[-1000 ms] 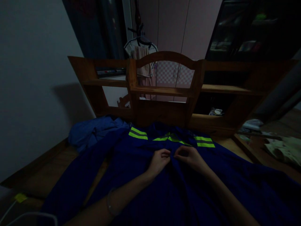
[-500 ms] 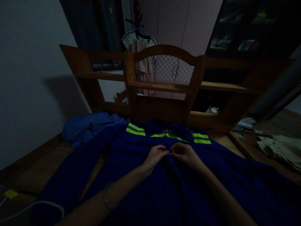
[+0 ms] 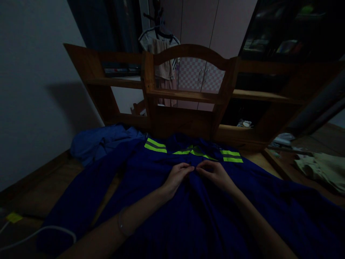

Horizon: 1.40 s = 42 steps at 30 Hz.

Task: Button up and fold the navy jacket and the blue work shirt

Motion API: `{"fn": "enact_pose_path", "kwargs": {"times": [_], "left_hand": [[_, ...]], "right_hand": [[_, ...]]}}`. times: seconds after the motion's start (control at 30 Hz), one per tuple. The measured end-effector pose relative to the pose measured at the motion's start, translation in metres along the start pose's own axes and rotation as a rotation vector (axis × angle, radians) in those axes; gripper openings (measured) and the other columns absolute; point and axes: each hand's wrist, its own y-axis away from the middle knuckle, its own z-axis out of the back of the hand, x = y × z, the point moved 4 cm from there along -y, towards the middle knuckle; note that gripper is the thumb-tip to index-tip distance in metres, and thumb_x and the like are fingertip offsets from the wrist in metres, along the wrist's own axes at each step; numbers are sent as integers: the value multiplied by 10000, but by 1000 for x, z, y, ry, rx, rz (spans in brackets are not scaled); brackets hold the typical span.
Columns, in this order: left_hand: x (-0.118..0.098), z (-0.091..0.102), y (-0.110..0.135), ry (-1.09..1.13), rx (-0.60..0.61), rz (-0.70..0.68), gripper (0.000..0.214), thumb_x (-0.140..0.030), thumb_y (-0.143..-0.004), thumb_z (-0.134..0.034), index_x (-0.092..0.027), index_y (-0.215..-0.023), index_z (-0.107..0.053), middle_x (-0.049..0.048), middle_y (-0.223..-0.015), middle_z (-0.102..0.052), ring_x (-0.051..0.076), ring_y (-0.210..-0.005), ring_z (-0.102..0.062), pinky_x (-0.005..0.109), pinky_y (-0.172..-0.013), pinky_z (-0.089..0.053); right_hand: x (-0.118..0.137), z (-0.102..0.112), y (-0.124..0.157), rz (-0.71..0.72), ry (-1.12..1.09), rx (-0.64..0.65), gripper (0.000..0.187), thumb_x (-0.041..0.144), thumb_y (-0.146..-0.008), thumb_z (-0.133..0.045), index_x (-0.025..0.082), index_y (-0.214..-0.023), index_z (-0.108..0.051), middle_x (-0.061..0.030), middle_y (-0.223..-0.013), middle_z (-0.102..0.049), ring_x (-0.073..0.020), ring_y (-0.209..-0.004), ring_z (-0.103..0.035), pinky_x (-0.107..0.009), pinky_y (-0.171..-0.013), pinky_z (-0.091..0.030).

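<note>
A dark blue work jacket (image 3: pixel 151 172) with yellow-green and grey reflective strips lies spread out, its collar away from me and its sleeves out to both sides. Over the front opening, just below the chest strips, my left hand (image 3: pixel 179 174) pinches the jacket's edge between thumb and fingers. Close beside it my right hand (image 3: pixel 214 172) also pinches the cloth at the opening, its thumb and index finger making a ring. The fingertips nearly meet. Whatever small piece lies between them is too dark to make out.
Behind the jacket stands a wooden headboard with shelves (image 3: pixel 183 95). A lighter blue cloth (image 3: pixel 102 142) is heaped at the left by the wall. White cable (image 3: pixel 54 227) runs at lower left. Pale folded cloth (image 3: pixel 320 169) lies at right. Clothes (image 3: pixel 161 54) hang beyond the headboard.
Both hands stay at the jacket's front opening. The fingertips have shifted slightly, with a small gap now between the two hands. The camera view has tilted a little.
</note>
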Motion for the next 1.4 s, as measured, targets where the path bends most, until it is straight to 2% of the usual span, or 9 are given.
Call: {"fn": "enact_pose_path", "kwargs": {"times": [0.23,0.47,0.7,1.03,1.2,1.4], "left_hand": [[5,5,-2,112,16,65,206,-228,-679,-720,-136,-847,-643,24,-772,-636,107,-696,-600,202,-666,-451],[9,9,-7,110,-48,112,262,-109,-647,-718,-133,-894,-635,39,-769,-659,107,-688,-614,217,-691,-459],[11,9,-8,132,-7,73,378,-155,-636,-777,-117,-976,-617,83,-869,-687,129,-733,-645,227,-698,-486],[2,10,-6,-34,-26,-44,395,-227,-640,-782,-149,-993,-623,63,-898,-673,131,-760,-637,222,-687,-478],[-7,6,-4,-209,-27,-247,279,-191,-661,-733,-141,-910,-618,40,-840,-645,134,-801,-613,219,-726,-472],[-18,-5,5,-405,13,-436,166,-182,-735,-640,-178,-901,-633,33,-863,-661,153,-816,-628,246,-771,-481]], "right_hand": [[-3,-1,-1,23,22,-11,206,377,-806,-631,183,-871,-654,-29,-881,-672,-174,-832,-627,-262,-735,-467],[-8,-3,-2,2,-30,-30,249,390,-768,-666,175,-888,-627,-31,-861,-662,-170,-797,-620,-267,-716,-470],[-8,-3,-2,-29,-70,-44,285,403,-747,-684,167,-893,-615,-36,-852,-657,-171,-790,-615,-274,-714,-474],[-6,1,-2,-28,-123,-53,299,406,-714,-717,162,-853,-615,-29,-817,-652,-157,-747,-617,-259,-672,-481],[1,1,0,-100,-185,-28,317,450,-759,-657,144,-833,-622,-26,-695,-634,-134,-602,-596,-254,-582,-491],[-1,2,1,-75,-162,-27,316,458,-787,-620,149,-853,-614,-40,-759,-635,-152,-645,-609,-269,-599,-500]]}}
